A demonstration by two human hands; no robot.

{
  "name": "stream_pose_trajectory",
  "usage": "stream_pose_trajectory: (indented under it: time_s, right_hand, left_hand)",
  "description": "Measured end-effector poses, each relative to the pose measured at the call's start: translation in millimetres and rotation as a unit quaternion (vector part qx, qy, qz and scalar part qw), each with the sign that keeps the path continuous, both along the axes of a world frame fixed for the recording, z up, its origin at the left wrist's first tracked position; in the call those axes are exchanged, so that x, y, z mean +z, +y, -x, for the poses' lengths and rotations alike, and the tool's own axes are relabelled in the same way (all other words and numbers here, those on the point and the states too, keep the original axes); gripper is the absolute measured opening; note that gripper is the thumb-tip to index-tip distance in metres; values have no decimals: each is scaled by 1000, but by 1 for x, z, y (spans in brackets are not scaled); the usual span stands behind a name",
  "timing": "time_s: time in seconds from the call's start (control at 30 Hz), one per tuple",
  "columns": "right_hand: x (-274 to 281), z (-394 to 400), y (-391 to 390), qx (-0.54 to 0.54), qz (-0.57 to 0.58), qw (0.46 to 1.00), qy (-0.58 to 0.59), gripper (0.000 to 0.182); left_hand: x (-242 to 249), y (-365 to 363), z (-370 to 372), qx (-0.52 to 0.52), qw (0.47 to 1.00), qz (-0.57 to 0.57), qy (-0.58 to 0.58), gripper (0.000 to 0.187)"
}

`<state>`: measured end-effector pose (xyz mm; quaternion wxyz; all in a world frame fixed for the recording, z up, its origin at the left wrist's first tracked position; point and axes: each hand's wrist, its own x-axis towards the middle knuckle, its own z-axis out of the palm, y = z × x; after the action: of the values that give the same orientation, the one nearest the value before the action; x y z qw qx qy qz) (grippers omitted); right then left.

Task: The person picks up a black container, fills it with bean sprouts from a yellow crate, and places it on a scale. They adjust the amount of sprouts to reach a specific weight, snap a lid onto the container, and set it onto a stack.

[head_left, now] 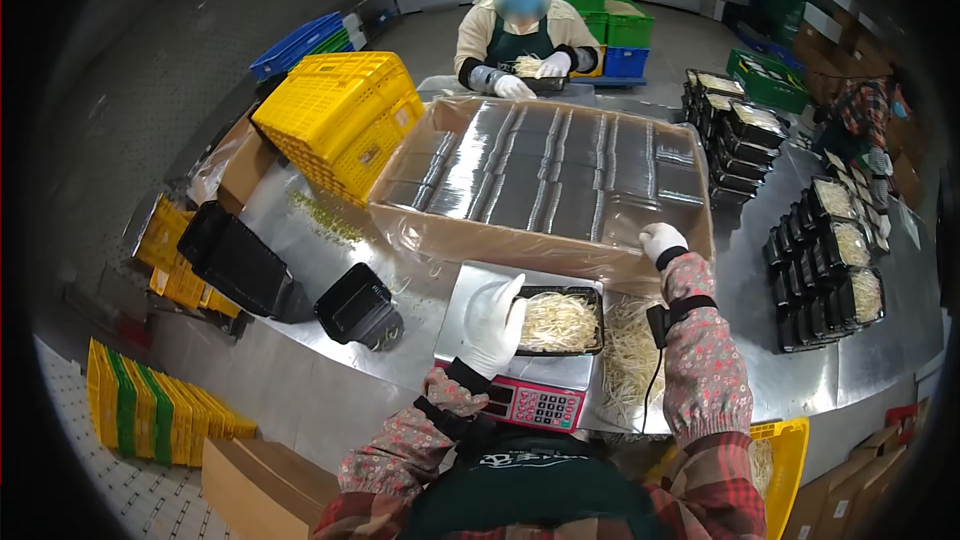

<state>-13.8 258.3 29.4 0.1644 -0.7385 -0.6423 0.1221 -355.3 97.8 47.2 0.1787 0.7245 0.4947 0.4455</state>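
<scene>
A black tray of bean sprouts [558,322] rests on the steel plate of a scale with a red keypad [540,407]. My left hand [494,330], white-gloved, lies along the tray's left side with its fingers stretched out. Farther right, my gloved right hand [661,240] is at the near right corner of a large plastic-lined carton [480,245]. Its fingers curl inward, and what they hold, if anything, is hidden. Packed in the carton are stacks of dark flat trays or lids [520,165]. Loose bean sprouts [632,355] lie in a heap right of the scale.
Yellow crates [345,130] stand left of the carton. Nested black trays [240,265] and another stack [358,310] sit on the left of the steel table. Filled trays [830,255] are piled at right. Opposite, a co-worker [520,30] handles sprouts at a tray.
</scene>
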Motion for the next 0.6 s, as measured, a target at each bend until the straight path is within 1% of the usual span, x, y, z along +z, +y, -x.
stream_pose_trajectory:
  time_s: [0.03, 0.07, 0.1, 0.13, 0.17, 0.23, 0.27, 0.3, 0.33, 0.37, 0.4, 0.43, 0.47, 0.5, 0.53, 0.57, 0.6]
  right_hand:
    - [2, -1, 1, 1, 30, 999, 39, 22]
    - [3, 0, -1, 24, -12, 999, 21, 16]
    - [2, 0, -3, 44, -70, 996, -16, 14]
    - [9, 2, -7, 35, -50, 998, -5, 14]
    - [18, 0, -13, 25, -30, 999, 7, 15]
    - [46, -12, -23, 45, -11, 997, 67, 17]
    - [46, -22, -22, 72, -84, 987, 119, 17]
    - [70, -15, -37, 103, -172, 963, 181, 14]
    - [86, -11, -46, 97, -184, 939, 276, 11]
    - [103, -3, -58, 167, -237, 892, 348, 8]
    - [132, 14, -80, 207, -219, 856, 420, 8]
    - [162, 29, -103, 274, -204, 865, 367, 9]
    - [168, 42, -118, 336, -210, 846, 358, 11]
    - [172, 55, -131, 410, -214, 826, 324, 13]
    - [164, 64, -140, 468, -178, 802, 326, 17]
    - [147, 67, -148, 490, -76, 792, 356, 20]
    - [146, 65, -155, 496, -40, 788, 363, 29]
  left_hand:
    - [-2, 1, 5, 8, 998, 4, -57, 38]
    - [-4, -3, 12, 18, 995, 26, -94, 35]
    - [6, -10, 17, 29, 990, 48, -131, 33]
    - [10, -14, 25, 15, 972, 124, -197, 34]
    - [10, -15, 35, 25, 958, 145, -246, 35]
    - [5, -18, 58, 41, 920, 184, -343, 37]
    - [4, -18, 66, 30, 917, 189, -349, 47]
    - [8, -19, 72, 2, 897, 222, -383, 53]
    - [15, -19, 76, -25, 873, 255, -416, 58]
    - [21, -18, 76, -54, 845, 289, -447, 64]
    - [25, -15, 73, -92, 805, 332, -482, 79]
    - [34, -11, 68, -142, 766, 368, -507, 80]
    - [46, -8, 61, -192, 722, 402, -529, 82]
    - [58, -7, 54, -241, 674, 434, -546, 84]
    - [68, -6, 48, -249, 654, 453, -553, 77]
    - [64, -4, 44, -238, 686, 443, -526, 72]
    - [59, -2, 41, -226, 717, 431, -499, 68]
